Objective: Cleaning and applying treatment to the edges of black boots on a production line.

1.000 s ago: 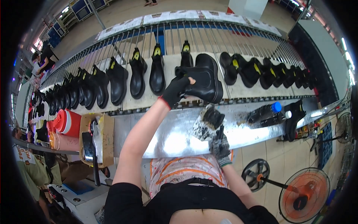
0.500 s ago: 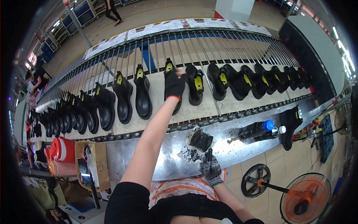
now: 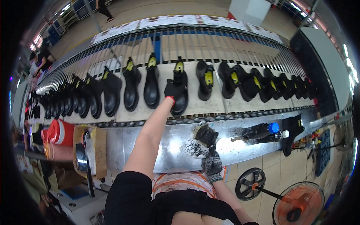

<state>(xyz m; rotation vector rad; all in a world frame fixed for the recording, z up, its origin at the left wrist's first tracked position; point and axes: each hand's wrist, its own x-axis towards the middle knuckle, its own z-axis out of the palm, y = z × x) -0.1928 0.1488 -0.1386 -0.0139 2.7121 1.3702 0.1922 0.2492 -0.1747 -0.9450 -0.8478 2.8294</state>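
My left hand (image 3: 173, 90), in a black glove with a red cuff, reaches onto the conveyor and is closed against the side of a black ankle boot (image 3: 180, 101). The boot stands with its toe toward me and its yellow-green lining showing. Black on black hides most of the fingers. Over the near edge of the metal ledge (image 3: 165, 148), my right hand (image 3: 212, 165), in a stained grey knit glove, grips a dark tool with a slim handle (image 3: 212, 150); its kind cannot be made out. Beside it lies a blackened pad (image 3: 206, 135) on a smeared white cloth (image 3: 193, 147).
More black boots stand along the conveyor (image 3: 161, 112) on both sides. On the ledge lie a dark bottle with a blue cap (image 3: 262, 130) and another boot (image 3: 290, 135). A red jug (image 3: 62, 132) and cardboard box (image 3: 99, 150) are at left, an orange fan (image 3: 298, 204) at lower right.
My left hand has shifted from over the boot to its left side, uncovering more of it. The boots now appear farther right and higher as the view shifts. My right hand keeps its tool.
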